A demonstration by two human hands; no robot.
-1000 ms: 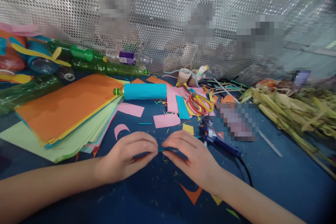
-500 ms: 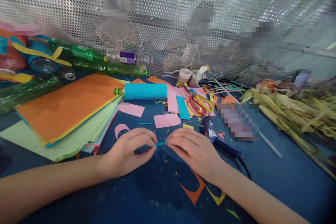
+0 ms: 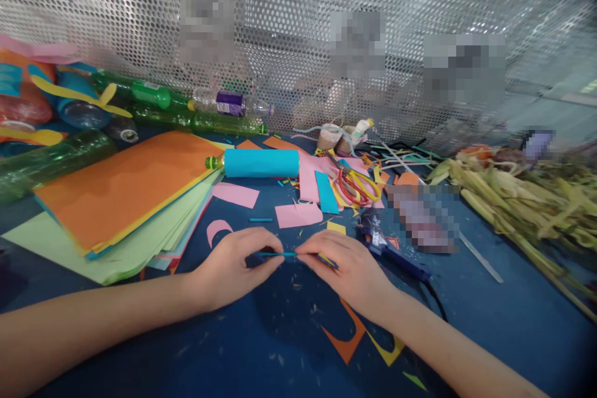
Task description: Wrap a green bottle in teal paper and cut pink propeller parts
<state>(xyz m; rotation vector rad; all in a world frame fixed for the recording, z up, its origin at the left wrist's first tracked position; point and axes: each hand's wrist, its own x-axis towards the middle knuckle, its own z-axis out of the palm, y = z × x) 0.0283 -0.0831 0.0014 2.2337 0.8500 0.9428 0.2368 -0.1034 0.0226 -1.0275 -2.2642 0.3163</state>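
Between my two hands stretches a thin blue paper strip [image 3: 290, 254], held level just over the dark blue table. My left hand [image 3: 237, 261] pinches its left part between thumb and fingertips. On the other side, my right hand [image 3: 345, 264] pinches the right end the same way. Beyond the hands lies a bottle wrapped in blue paper [image 3: 261, 163], on its side with a green cap to the left. Another narrow blue strip [image 3: 260, 220] rests on the table just past my left hand. Pink paper pieces [image 3: 298, 215] lie close behind the hands.
Left is a stack of coloured paper [image 3: 125, 193], with plastic bottles [image 3: 196, 119] behind. Scissors [image 3: 357, 186] lie on scraps right of the wrapped bottle. A dark blue glue gun [image 3: 396, 255] with a cord sits by my right hand; dried husks [image 3: 504, 199] are far right.
My fingers have shifted slightly on the blue strip, and more of it shows inside my left hand's grip. The whole view has moved a little; the things on the table look the same.
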